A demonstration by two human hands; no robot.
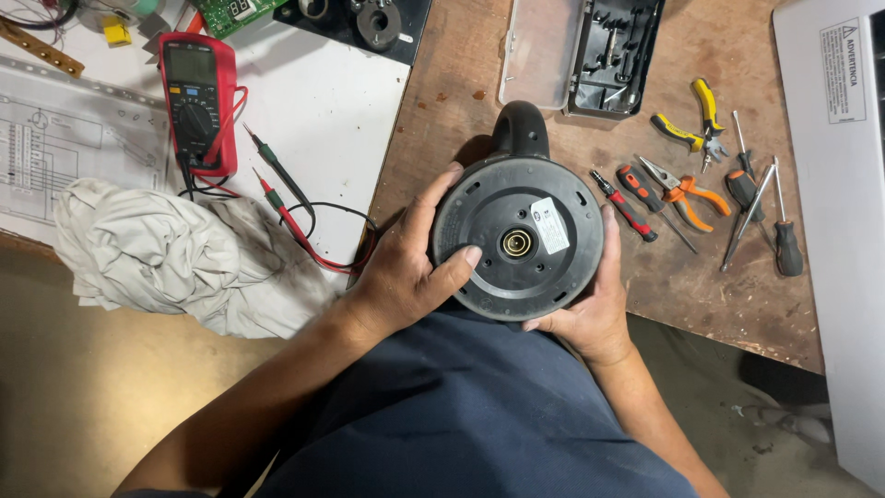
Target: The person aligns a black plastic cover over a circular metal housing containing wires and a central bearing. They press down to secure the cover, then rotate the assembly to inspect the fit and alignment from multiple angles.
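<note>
Both forearms come up from bottom of view, bare, angled inward. Left hand: fingers spread, curled, thumb stretched out to the right, palm down. Right hand: cupped, fingers wrapped upward, wrist bent. Hands well apart, facing e/o.

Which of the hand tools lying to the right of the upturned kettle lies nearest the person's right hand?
The small red-and-black screwdriver: it lies just beside the right hand on the kettle, while the orange pliers and yellow pliers lie farther out.
</note>
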